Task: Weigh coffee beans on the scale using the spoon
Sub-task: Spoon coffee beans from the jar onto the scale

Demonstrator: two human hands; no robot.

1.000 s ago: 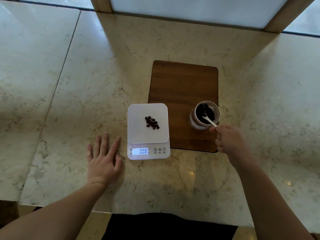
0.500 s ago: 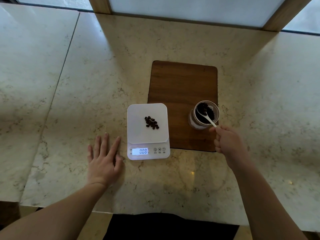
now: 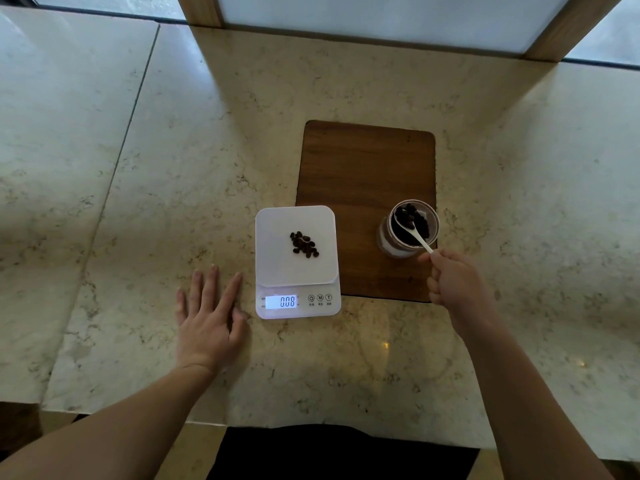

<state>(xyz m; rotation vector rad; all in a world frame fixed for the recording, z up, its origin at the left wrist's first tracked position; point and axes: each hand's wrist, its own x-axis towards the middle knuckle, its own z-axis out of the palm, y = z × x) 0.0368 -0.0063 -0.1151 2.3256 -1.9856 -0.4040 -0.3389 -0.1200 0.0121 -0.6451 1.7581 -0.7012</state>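
We note a white scale at frame centre on the marble worktop, its lit display reading 008. A small heap of coffee beans lies on the weighing plate. Right of the scale, a clear jar holding more beans stands on the lower right corner of a wooden board. The right hand has its fingers clamped on the handle of a white spoon — the bowl sits inside the jar mouth, carrying a few beans. The left hand lies flat on the worktop just left of the scale, fingers spread — holding nothing.
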